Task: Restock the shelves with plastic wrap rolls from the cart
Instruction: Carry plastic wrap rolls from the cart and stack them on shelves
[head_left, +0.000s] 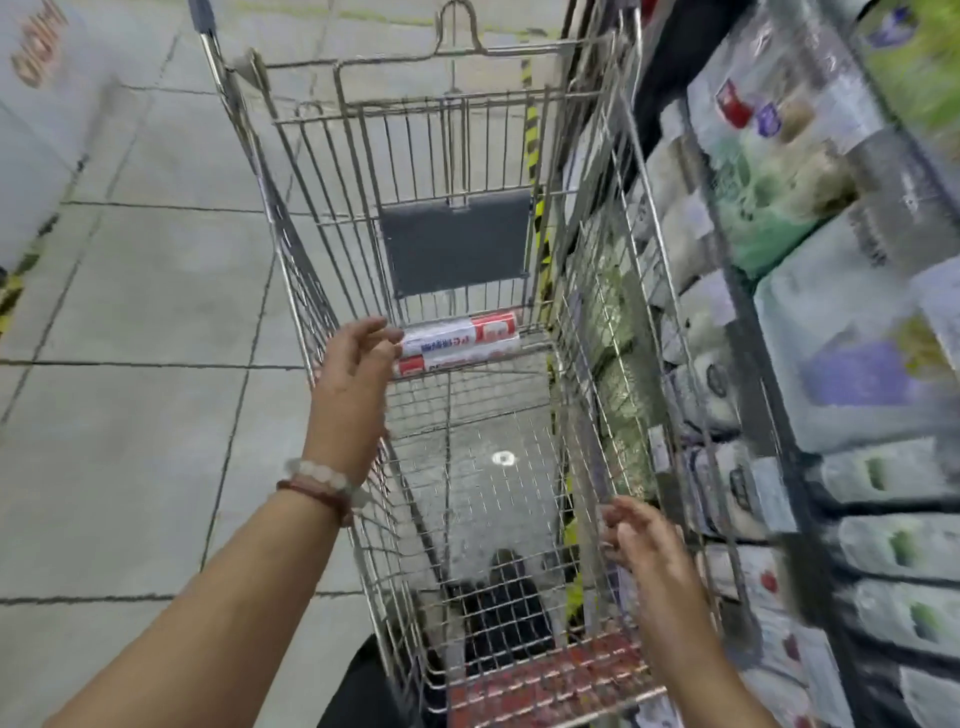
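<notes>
Two wrap rolls (460, 343) lie crosswise at cart's (631, 218) far end.

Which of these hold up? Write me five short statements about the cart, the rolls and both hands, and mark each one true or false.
1. The plastic wrap rolls lie at the far end of the cart, by the grey panel. True.
2. The left hand grips a roll. False: it reaches toward the rolls with fingers spread and holds nothing.
3. The right hand holds nothing. True.
4. The cart is piled full. False: only the few rolls at the far end show; the floor shows through the rest of its mesh.
5. The shelves stand to the left of the cart. False: they are on the right.
</notes>
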